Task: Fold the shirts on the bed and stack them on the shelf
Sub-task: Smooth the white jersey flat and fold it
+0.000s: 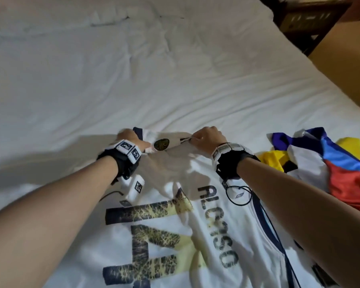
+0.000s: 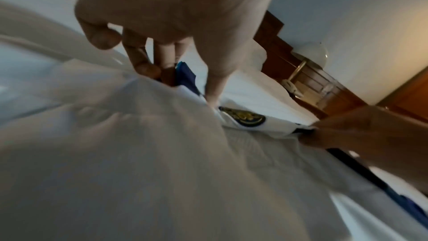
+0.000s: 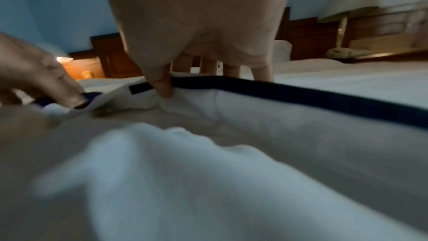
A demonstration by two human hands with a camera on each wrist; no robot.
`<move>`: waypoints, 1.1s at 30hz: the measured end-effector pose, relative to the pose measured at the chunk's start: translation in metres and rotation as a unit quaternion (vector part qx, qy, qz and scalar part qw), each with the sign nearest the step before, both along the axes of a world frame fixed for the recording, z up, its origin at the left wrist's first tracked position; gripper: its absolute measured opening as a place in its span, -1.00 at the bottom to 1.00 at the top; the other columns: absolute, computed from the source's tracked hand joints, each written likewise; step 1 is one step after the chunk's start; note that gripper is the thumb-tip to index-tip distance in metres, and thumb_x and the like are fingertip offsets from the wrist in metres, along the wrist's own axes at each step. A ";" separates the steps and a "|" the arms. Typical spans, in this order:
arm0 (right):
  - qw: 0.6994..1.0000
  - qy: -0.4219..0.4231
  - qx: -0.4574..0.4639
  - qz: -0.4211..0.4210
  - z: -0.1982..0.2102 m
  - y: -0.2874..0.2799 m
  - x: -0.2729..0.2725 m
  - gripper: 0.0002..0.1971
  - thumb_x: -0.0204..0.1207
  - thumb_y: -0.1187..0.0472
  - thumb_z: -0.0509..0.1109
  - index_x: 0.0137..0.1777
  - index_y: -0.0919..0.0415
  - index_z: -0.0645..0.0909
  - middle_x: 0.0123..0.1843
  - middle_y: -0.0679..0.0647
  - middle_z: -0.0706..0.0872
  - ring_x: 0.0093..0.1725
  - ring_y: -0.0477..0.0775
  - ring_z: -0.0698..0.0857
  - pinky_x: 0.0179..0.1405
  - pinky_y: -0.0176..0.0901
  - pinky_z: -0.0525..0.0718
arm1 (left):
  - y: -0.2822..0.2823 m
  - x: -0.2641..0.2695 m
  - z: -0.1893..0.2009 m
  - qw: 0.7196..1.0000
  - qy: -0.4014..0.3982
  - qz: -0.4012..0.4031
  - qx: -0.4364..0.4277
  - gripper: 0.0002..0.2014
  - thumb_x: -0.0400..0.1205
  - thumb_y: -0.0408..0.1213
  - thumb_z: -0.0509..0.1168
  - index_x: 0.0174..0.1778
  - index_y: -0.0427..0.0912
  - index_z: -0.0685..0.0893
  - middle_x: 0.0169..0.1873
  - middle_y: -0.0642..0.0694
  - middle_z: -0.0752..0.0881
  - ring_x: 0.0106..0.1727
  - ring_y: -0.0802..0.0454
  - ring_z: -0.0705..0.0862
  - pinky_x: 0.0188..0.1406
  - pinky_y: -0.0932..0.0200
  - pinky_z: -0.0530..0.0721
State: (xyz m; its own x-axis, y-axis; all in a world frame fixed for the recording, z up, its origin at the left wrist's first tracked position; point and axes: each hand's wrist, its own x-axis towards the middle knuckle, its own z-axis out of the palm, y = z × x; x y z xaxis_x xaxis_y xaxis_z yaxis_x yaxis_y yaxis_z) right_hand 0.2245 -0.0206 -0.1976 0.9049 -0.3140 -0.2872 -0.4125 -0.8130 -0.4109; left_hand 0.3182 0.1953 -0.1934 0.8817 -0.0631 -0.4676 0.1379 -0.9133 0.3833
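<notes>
A white jersey (image 1: 195,235) with dark lettering and navy trim lies spread on the white bed (image 1: 133,69), its printed back up. At its far end a sleeve with a round dark badge (image 1: 161,144) is pulled taut between my hands. My left hand (image 1: 127,136) pinches the sleeve's navy-edged end (image 2: 185,74), thumb against fingers. My right hand (image 1: 207,136) pinches the jersey's navy-trimmed edge (image 3: 301,94), thumb (image 3: 165,87) on top and fingers behind. A heap of other shirts (image 1: 330,163), blue, yellow, white and red, lies to the right.
The bed's right edge (image 1: 320,75) runs diagonally past an orange-brown floor. Dark wooden furniture (image 1: 303,21) stands at the top right. In the wrist views a wooden headboard (image 3: 111,58) and a bedside lamp (image 3: 352,3) show beyond the mattress.
</notes>
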 end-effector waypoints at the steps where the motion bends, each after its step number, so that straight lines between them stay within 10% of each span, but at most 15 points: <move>1: 0.999 -0.014 0.032 -0.034 0.001 -0.004 0.002 -0.80 0.47 0.06 0.36 -0.23 0.11 0.76 -0.31 0.12 0.64 -0.17 0.27 0.64 -0.22 -0.09 0.61 | -0.004 0.008 0.002 0.999 -0.017 0.014 -0.041 -0.75 0.42 -0.13 0.55 -0.26 -0.18 0.65 -0.30 -0.12 0.70 -0.19 -0.11 0.68 -0.20 0.15 0.62; 3: 0.993 -0.030 0.076 -0.081 0.001 -0.015 0.008 -0.72 0.48 0.07 0.34 -0.40 0.19 0.66 -0.38 0.15 0.63 -0.20 0.27 0.64 -0.26 -0.05 0.58 | -0.014 0.024 0.005 0.981 -0.082 0.058 -0.167 -0.84 0.44 -0.17 0.48 -0.35 -0.14 0.68 -0.38 -0.11 0.72 -0.20 -0.05 0.70 -0.17 0.18 0.66; 6: 0.986 -0.029 0.069 -0.149 -0.003 -0.028 0.016 -0.74 0.52 0.13 0.26 -0.36 0.18 0.61 -0.26 0.18 0.66 -0.09 0.29 0.67 -0.24 -0.12 0.52 | -0.023 0.037 0.003 0.952 -0.088 0.064 -0.287 -0.68 0.54 -0.09 0.42 0.15 -0.18 0.75 0.04 -0.20 0.79 -0.02 -0.05 0.71 -0.01 0.19 0.65; 11: 0.988 -0.066 -0.041 -0.137 -0.015 0.005 0.016 -0.50 0.57 0.08 0.31 0.50 0.10 0.38 0.51 0.20 0.38 0.44 0.32 0.38 0.31 0.22 0.46 | 0.059 0.019 -0.018 0.984 -0.123 -0.007 -0.131 -0.52 0.40 0.17 0.34 0.11 -0.05 0.75 0.13 -0.11 0.79 0.23 -0.13 0.70 0.29 0.04 0.62; 15: 0.977 -0.189 -0.019 0.099 -0.017 0.087 0.030 -0.46 0.42 0.19 0.39 0.44 0.11 0.49 0.49 0.14 0.48 0.51 0.25 0.40 0.47 0.24 0.37 | 0.166 0.016 -0.012 0.988 -0.117 -0.083 0.056 -0.60 0.23 0.21 0.17 -0.28 0.00 0.68 -0.25 0.02 0.77 -0.09 -0.11 0.71 0.12 0.03 0.59; 21: 0.962 0.033 -0.023 0.271 -0.015 0.221 0.064 -0.36 0.49 -0.18 0.36 0.54 -0.02 0.37 0.46 0.07 0.52 0.45 0.17 0.43 0.47 0.16 0.31 | 0.292 0.027 -0.001 0.947 -0.042 -0.154 0.278 -0.53 0.20 0.26 0.05 -0.15 0.10 0.62 -0.21 0.07 0.70 0.06 -0.07 0.72 0.15 0.03 0.36; 28: 0.973 0.055 0.062 0.215 0.004 0.283 0.117 -0.90 0.37 0.04 0.39 -0.35 -0.05 0.64 -0.22 0.08 0.66 0.01 0.29 0.71 -0.09 -0.08 0.59 | 0.376 0.046 0.016 0.981 -0.053 0.188 -0.012 -0.55 0.23 0.03 0.49 -0.09 -0.22 0.80 -0.06 -0.29 0.75 0.01 -0.21 0.71 0.00 0.06 0.59; 33: 0.965 0.105 0.003 0.238 -0.003 0.299 0.123 -0.78 0.49 -0.09 0.43 0.08 -0.09 0.73 0.07 0.03 0.72 0.11 0.17 0.67 0.12 -0.02 0.57 | 0.404 0.040 -0.009 0.957 -0.004 0.265 -0.121 -0.80 0.39 -0.16 0.58 -0.44 -0.08 0.70 -0.21 -0.17 0.73 -0.24 -0.07 0.65 -0.13 0.02 0.65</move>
State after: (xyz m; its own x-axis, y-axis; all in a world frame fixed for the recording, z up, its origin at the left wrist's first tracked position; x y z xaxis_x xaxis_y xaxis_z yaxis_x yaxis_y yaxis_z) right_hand 0.3473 0.2788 -0.2006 0.8677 0.1257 -0.4810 -0.0669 -0.9291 -0.3636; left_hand 0.3579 0.5991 -0.2025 0.8230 0.2888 -0.4891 0.5536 -0.6006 0.5769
